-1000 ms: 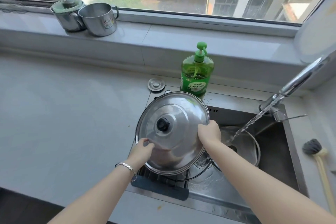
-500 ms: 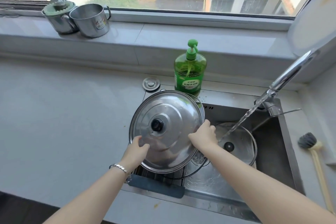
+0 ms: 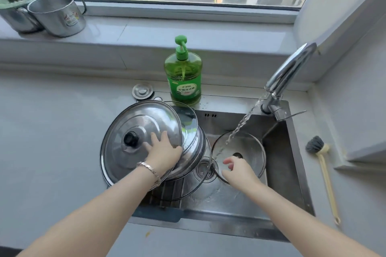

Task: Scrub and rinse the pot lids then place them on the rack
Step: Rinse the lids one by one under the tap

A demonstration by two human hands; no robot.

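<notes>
The steel lid with the black knob lies tilted over the left end of the sink, leaning on a stack of other lids, among them a glass one showing behind it. Our left hand lies flat on its dome just right of the knob, fingers straight and spread, gripping nothing; a metal bracelet sits on that wrist. The stack stands on the dark rack that spans the sink's left end.

Our right hand is down in the sink's basin at the near rim of another lid lying there. Its fingers are blurred, so we cannot tell whether they have hold of the rim.

Water falls onto that lid from the faucet at the sink's back right corner. Behind the sink stand a green soap bottle and, to its left, a round drain plug. Right of the sink a long-handled brush lies on the counter.
</notes>
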